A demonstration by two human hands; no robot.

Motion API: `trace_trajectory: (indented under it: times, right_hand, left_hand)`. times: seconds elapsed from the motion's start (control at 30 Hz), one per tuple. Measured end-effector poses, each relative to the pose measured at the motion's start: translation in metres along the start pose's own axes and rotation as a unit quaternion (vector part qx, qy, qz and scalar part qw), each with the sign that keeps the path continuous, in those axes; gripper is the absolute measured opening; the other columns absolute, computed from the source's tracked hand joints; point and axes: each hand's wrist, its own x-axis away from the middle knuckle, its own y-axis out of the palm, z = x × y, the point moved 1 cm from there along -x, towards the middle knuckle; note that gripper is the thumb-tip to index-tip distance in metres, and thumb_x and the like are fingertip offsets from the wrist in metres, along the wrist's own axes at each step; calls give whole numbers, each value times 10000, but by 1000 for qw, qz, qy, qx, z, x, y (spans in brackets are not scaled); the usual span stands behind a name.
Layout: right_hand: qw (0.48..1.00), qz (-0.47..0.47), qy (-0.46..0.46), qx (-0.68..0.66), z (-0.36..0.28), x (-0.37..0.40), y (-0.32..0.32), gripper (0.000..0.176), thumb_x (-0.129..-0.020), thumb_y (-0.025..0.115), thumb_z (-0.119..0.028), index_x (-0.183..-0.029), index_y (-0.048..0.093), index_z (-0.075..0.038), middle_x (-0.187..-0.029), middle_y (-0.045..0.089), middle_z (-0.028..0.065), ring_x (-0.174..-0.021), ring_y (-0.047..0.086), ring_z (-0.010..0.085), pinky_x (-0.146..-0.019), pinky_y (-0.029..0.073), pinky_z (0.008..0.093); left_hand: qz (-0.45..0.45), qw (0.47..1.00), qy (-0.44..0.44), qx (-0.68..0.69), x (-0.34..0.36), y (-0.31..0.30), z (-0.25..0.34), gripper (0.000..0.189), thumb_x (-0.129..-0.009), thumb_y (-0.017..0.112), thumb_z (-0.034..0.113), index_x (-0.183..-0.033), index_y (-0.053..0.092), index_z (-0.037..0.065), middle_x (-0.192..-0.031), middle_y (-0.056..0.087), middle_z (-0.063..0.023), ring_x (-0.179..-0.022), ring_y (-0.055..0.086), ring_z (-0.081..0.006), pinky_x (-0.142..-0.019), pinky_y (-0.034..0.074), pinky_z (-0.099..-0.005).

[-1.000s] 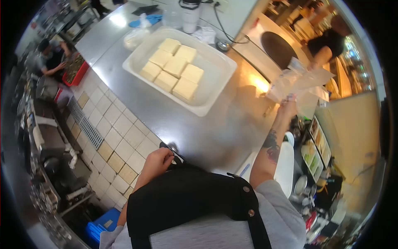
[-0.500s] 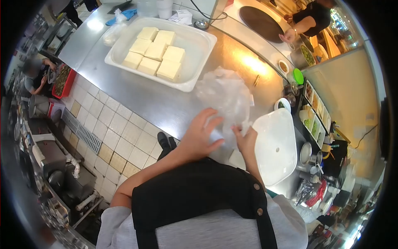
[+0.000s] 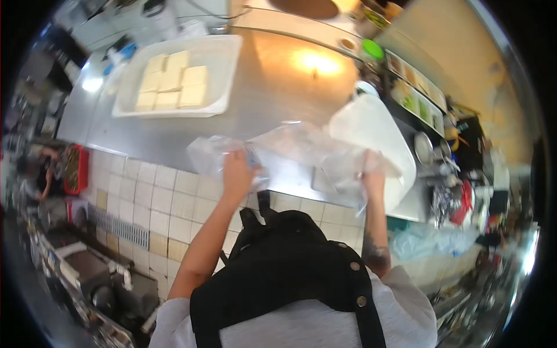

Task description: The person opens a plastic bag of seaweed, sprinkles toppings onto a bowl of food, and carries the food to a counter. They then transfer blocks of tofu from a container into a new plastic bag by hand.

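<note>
A clear plastic bag (image 3: 296, 139) stretches between my two hands above the front edge of the steel counter. My left hand (image 3: 237, 173) grips its left end, where the film bunches up around the fingers. At the other end, my right hand (image 3: 373, 168) is closed on the plastic, partly covered by it. Behind and under that hand lies a white plastic lid (image 3: 371, 119), overlapped by the bag. Farther back on the left, a white tub (image 3: 223, 87) holds several pale blocks that look like tofu (image 3: 169, 81).
The steel counter (image 3: 272, 75) runs across in front of me. Containers of toppings (image 3: 418, 104) and a green lid (image 3: 372, 49) stand at the right. A person (image 3: 35, 180) is by a red crate (image 3: 76, 168) at far left, on the tiled floor (image 3: 156, 197).
My hands have moved apart, spreading the bag sideways from a crumpled heap. My left hand, earlier open, now grips plastic. The view has turned, with the tub appearing farther left.
</note>
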Motion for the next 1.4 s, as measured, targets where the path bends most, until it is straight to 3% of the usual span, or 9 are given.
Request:
trace_trajectory:
  times: [0.1,0.3,0.5,0.6,0.73,0.97,1.17,1.27,1.4]
  right_hand:
    - [822,177,339,-421,-3,-30,-76,207,-884,492,-91,-1083,535,-54,-909,578,82,-757,570,196,-636,480,360]
    - [902,418,14,-110,52,-92,-156,474,-685,481,158,-1092,575,-65,-976,618,114,-904,593,213,-661,519,314]
    - [986,78,-130,-68,201,-187,-97,302,-786,526,-63,-1077,605,-52,-918,648,75,-778,586,165,-705,458,274]
    - [967,-148,142,-153,210,-197,-70,592,-875,410,-571,-991,634,-35,-721,488,-18,-568,353,77,-490,292,220]
    - [854,-100,302,-411,237,-231,-44,507,-836,564,-485,-848,632,17,-680,575,45,-630,537,99,-550,422,241]
    - [989,-81,80,97,251,-261,-34,569,-667,681,-524,-548,621,29,-482,578,112,-530,603,260,-672,494,351]
    - [970,-90,-38,222,174,-226,-76,553,-663,705,-461,-848,634,55,-864,630,241,-841,609,376,-774,471,425]
    - [963,6,-269,3,45,-131,-115,365,-723,693,-242,-986,623,1,-985,612,203,-932,579,345,-834,444,398]
    - [754,-397,-474,-221,-78,-8,-138,451,-658,750,-184,-1085,615,-137,-1285,468,90,-1209,409,266,-1001,313,417]
  left_hand:
    - [-91,989,-120,-13,-17,-26,31,486,-702,696,369,-962,560,-18,-1023,547,-215,-993,504,-354,-832,384,-510]
    - [-19,963,-258,-77,-15,6,64,474,-716,667,377,-985,568,-1,-1066,539,-208,-1008,498,-337,-868,319,-600]
    - [139,988,-67,-3,3,48,55,252,-751,566,142,-970,578,17,-1006,575,-167,-857,546,-267,-852,421,-386]
    - [-12,855,-235,462,45,11,108,320,-692,487,31,-1001,567,5,-870,612,-109,-742,584,-208,-742,473,-277]
    - [117,734,-287,604,100,1,181,427,-629,448,-4,-1042,555,-30,-852,625,-85,-716,610,-171,-655,491,-264]
    - [236,663,-299,645,155,22,237,433,-711,477,25,-1143,511,16,-927,618,-77,-737,601,-155,-638,493,-268]
    - [252,655,-423,573,182,11,262,282,-871,461,173,-1098,577,51,-910,611,-63,-766,587,-135,-665,463,-248]
    - [231,723,-425,493,192,21,254,335,-909,418,249,-1102,590,37,-933,622,-101,-831,594,-173,-712,462,-280]
    - [68,749,-503,425,193,5,255,469,-919,341,359,-1169,557,26,-1046,609,-152,-940,579,-212,-803,440,-300]
